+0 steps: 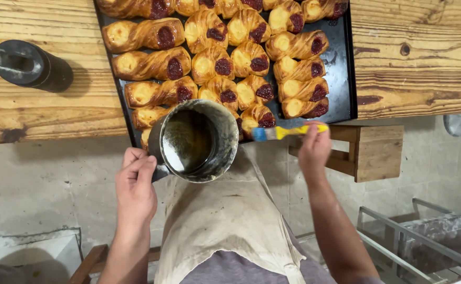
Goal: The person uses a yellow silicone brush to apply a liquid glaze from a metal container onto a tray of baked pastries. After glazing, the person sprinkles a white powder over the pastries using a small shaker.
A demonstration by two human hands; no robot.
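The left hand (135, 188) is closed around the handle of a battered, round metal pot (195, 140) whose inside is coated with a dark, glossy liquid; the handle itself is hidden under the fingers. The pot is held tilted toward the camera, just over the near edge of the dark rectangular baking tray (341, 79), covering a few of the pastries at that edge.

The right hand (314, 150) grips a pastry brush with a yellow handle and a blue ferrule (285, 131), fingers wrapped tight round the handle's end. The brush lies nearly level, its head pointing toward the pot and hovering at the tray's near edge, just beside a twisted golden pastry with pale custard and dark red jam (257, 117) (whether the bristles touch it cannot be told).

The tray is packed with rows of such pastries, shiny and browned, and it rests on a pale knotty wooden tabletop (414, 52), overhanging the table's near side. To the left of the tray, well apart from it, a dark cylindrical container (28, 66) lies on the wood. Below the tray, a stained cream cloth apron (225, 221) hangs over the person's front. To the right of the tray's near corner a wooden bracket (377, 152) juts out under the table.
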